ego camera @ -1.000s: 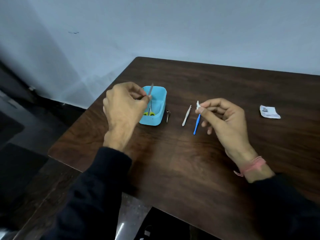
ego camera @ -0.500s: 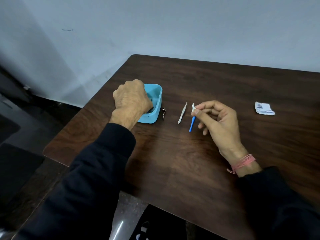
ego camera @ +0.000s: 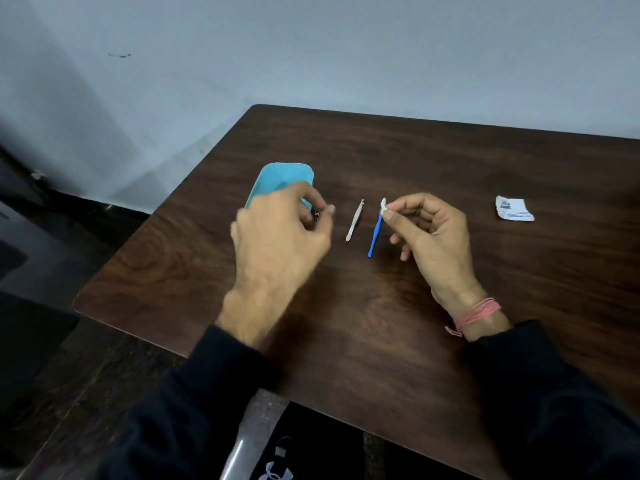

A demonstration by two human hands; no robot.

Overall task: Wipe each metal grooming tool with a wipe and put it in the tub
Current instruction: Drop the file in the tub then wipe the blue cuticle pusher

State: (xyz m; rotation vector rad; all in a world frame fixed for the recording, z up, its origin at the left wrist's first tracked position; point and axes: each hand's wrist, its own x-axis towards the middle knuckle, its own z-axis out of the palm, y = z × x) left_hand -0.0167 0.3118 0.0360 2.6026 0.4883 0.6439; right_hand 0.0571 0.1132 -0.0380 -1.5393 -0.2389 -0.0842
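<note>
Left hand [ego camera: 280, 233] moved from tub [ego camera: 277, 178] to clipper [ego camera: 316, 215], fingers curled, right hand [ego camera: 429, 230] pinching one wipe [ego camera: 383, 205]

Plain rm: bare wall [ego camera: 311, 46], wooden table [ego camera: 450, 161]

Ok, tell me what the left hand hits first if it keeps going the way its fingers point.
Likely the small clippers, right at the left hand's fingertips beside the tub. The tweezers lie next along. The hand is blurred, so contact and depth are unclear.

Motion-blurred left hand [ego camera: 280, 233] hides near half of light-blue plastic tub [ego camera: 277, 178], contents unseen; small dark metal clipper [ego camera: 316, 215] barely visible behind fingers.
</note>
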